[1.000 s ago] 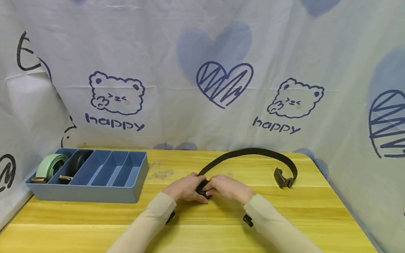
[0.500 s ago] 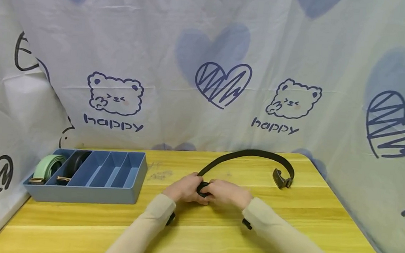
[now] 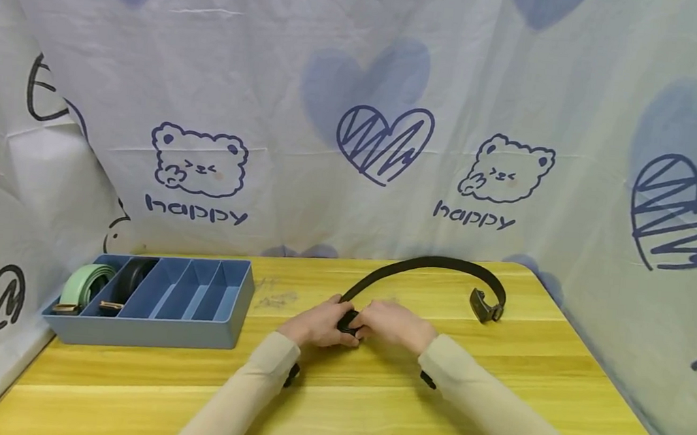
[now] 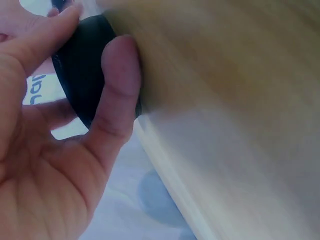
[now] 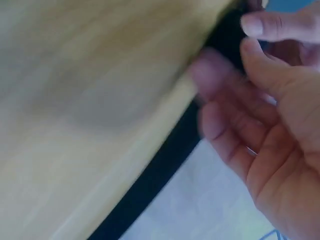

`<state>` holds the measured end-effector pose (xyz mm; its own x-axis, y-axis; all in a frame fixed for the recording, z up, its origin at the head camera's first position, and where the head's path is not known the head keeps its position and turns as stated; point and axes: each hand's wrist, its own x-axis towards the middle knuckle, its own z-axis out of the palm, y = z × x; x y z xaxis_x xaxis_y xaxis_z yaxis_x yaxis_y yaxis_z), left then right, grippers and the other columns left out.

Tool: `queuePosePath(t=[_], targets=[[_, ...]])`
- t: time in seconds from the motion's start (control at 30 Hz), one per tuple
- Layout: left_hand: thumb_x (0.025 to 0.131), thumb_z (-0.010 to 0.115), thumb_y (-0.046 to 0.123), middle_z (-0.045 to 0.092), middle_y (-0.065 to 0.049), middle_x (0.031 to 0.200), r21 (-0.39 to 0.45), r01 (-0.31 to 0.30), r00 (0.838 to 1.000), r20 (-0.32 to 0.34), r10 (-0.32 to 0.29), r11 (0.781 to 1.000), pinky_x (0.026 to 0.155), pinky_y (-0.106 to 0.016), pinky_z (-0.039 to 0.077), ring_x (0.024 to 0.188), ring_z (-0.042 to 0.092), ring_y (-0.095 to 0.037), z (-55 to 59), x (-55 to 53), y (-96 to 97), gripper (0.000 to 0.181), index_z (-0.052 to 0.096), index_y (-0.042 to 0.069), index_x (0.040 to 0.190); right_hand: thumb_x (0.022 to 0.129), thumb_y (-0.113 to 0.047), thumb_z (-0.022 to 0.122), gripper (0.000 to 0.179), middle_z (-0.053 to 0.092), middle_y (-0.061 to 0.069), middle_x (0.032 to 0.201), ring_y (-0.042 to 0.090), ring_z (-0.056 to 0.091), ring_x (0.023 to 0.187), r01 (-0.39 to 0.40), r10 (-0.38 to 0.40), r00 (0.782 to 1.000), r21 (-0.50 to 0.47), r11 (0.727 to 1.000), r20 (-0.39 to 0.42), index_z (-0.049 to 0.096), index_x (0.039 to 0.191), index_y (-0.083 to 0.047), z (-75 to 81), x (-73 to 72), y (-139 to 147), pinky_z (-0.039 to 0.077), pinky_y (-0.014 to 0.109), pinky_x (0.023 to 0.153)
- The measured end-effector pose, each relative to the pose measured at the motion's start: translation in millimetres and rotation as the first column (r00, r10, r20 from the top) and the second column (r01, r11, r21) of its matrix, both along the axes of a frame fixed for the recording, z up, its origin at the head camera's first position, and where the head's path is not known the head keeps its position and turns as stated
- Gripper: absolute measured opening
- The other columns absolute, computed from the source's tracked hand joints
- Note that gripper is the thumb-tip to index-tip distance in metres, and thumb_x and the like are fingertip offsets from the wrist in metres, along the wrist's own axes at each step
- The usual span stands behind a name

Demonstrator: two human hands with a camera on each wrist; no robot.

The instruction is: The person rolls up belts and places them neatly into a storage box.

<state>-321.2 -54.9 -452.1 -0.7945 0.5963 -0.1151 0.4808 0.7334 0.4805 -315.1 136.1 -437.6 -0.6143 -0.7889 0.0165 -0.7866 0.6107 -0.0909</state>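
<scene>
A black belt is partly rolled into a small coil (image 3: 348,321) at mid-table. Its free strap (image 3: 431,261) arcs away to the back right and ends in a dark metal buckle (image 3: 485,307) lying on the table. My left hand (image 3: 318,322) grips the coil from its left side; in the left wrist view, thumb and fingers close round the rolled belt (image 4: 82,65). From the other side my right hand (image 3: 397,326) pinches the coil with curled fingers. The right wrist view shows the strap (image 5: 150,185) running past that hand, whose fingers are partly blurred.
A blue-grey divided tray (image 3: 149,333) stands on the left of the wooden table (image 3: 358,409). It holds a rolled light green belt (image 3: 81,285) and a rolled black belt (image 3: 132,279) in its left compartments. A printed white curtain (image 3: 289,192) hangs behind the table.
The fingers of my right hand have dipped over the coil and come up again. The buckle end has shifted very slightly left; my left hand stays at the coil.
</scene>
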Motion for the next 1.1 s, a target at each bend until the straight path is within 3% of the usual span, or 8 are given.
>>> queuePosePath(t=[0.17, 0.27, 0.4, 0.57, 0.63, 0.8, 1.0, 1.1], targets=[[0.088, 0.076, 0.046, 0.056, -0.015, 0.123, 0.0, -0.058, 0.998, -0.008, 0.058, 0.998, 0.077, -0.035, 0.053, 0.084, 0.059, -0.019, -4.0, -0.7, 1.5, 0.056, 0.057, 0.006, 0.123, 0.098, -0.015, 0.065, 0.016, 0.077, -0.003, 0.096, 0.009, 0.069, 0.077, 0.021, -0.021, 1.0, -0.029, 0.999, 0.005, 0.076, 0.107, -0.022, -5.5, 6.2, -3.1, 0.055, 0.022, 0.073], [0.088, 0.075, 0.047, 0.055, -0.019, 0.13, -0.014, -0.04, 0.999, -0.014, 0.04, 0.999, 0.081, -0.038, 0.054, 0.089, 0.061, -0.022, -5.2, 0.0, 1.0, 0.064, 0.054, 0.007, 0.134, 0.099, -0.014, 0.063, 0.016, 0.077, -0.003, 0.1, 0.008, 0.069, 0.082, 0.033, -0.03, 0.997, -0.048, 0.998, 0.066, 0.076, 0.107, -0.021, -7.4, 5.4, -3.2, 0.054, 0.02, 0.075], [0.091, 0.074, 0.039, 0.047, -0.023, 0.144, -0.018, 0.019, 1.0, -0.004, -0.019, 1.0, 0.096, -0.046, 0.051, 0.11, 0.062, -0.03, -4.4, 0.3, -1.9, 0.072, 0.043, 0.019, 0.153, 0.098, -0.01, 0.063, 0.02, 0.077, 0.002, 0.11, 0.014, 0.072, 0.097, 0.01, -0.006, 0.995, -0.036, 0.999, 0.1, 0.076, 0.114, -0.014, -5.8, -1.7, -0.5, 0.056, 0.024, 0.085], [0.089, 0.078, 0.031, 0.038, -0.022, 0.157, -0.001, 0.029, 1.0, 0.006, -0.029, 1.0, 0.114, -0.054, 0.04, 0.143, 0.043, -0.04, -1.7, -1.9, -5.4, 0.071, 0.046, 0.022, 0.152, 0.097, -0.012, 0.067, 0.021, 0.076, 0.002, 0.111, 0.016, 0.071, 0.099, 0.01, -0.008, 0.993, -0.019, 1.0, 0.12, 0.075, 0.116, -0.013, -3.0, -5.8, 2.1, 0.056, 0.029, 0.089], [0.087, 0.08, 0.032, 0.048, -0.019, 0.15, 0.01, 0.037, 0.999, -0.024, -0.037, 0.999, 0.111, -0.052, 0.043, 0.139, 0.048, -0.038, -1.8, -3.5, -5.3, 0.066, 0.053, 0.018, 0.145, 0.096, -0.018, 0.069, 0.02, 0.074, 0.001, 0.108, 0.013, 0.068, 0.093, 0.019, -0.018, 0.995, -0.01, 1.0, 0.101, 0.074, 0.116, -0.017, -3.2, -4.3, 1.6, 0.055, 0.028, 0.084], [0.08, 0.086, 0.041, 0.069, -0.005, 0.112, 0.007, 0.048, 0.99, -0.135, -0.046, 0.999, 0.091, -0.039, 0.052, 0.1, 0.064, -0.022, -4.8, -7.2, -5.3, 0.056, 0.062, 0.014, 0.123, 0.098, -0.026, 0.067, 0.02, 0.07, 0.001, 0.103, 0.014, 0.064, 0.088, 0.004, -0.004, 1.0, -0.008, 1.0, 0.007, 0.073, 0.116, -0.021, -5.1, 0.1, -1.1, 0.054, 0.028, 0.079], [0.083, 0.083, 0.042, 0.055, -0.016, 0.142, -0.023, 0.017, 0.998, -0.066, -0.019, 1.0, 0.104, -0.046, 0.049, 0.123, 0.059, -0.032, -4.8, -6.5, -11.0, 0.076, 0.052, 0.015, 0.146, 0.097, -0.022, 0.067, 0.025, 0.071, 0.002, 0.118, 0.017, 0.068, 0.105, 0.004, -0.004, 0.999, 0.006, 1.0, 0.035, 0.074, 0.12, -0.02, -6.4, -6.4, 2.0, 0.056, 0.031, 0.09], [0.083, 0.083, 0.038, 0.048, -0.018, 0.146, -0.033, 0.008, 0.999, -0.049, -0.009, 0.999, 0.104, -0.047, 0.049, 0.123, 0.059, -0.032, -2.5, -5.7, -11.3, 0.073, 0.052, 0.016, 0.146, 0.097, -0.022, 0.067, 0.028, 0.07, 0.001, 0.124, 0.017, 0.068, 0.11, 0.008, -0.009, 0.997, 0.015, 1.0, 0.073, 0.072, 0.124, -0.02, -6.7, -10.7, 4.1, 0.056, 0.032, 0.094]])
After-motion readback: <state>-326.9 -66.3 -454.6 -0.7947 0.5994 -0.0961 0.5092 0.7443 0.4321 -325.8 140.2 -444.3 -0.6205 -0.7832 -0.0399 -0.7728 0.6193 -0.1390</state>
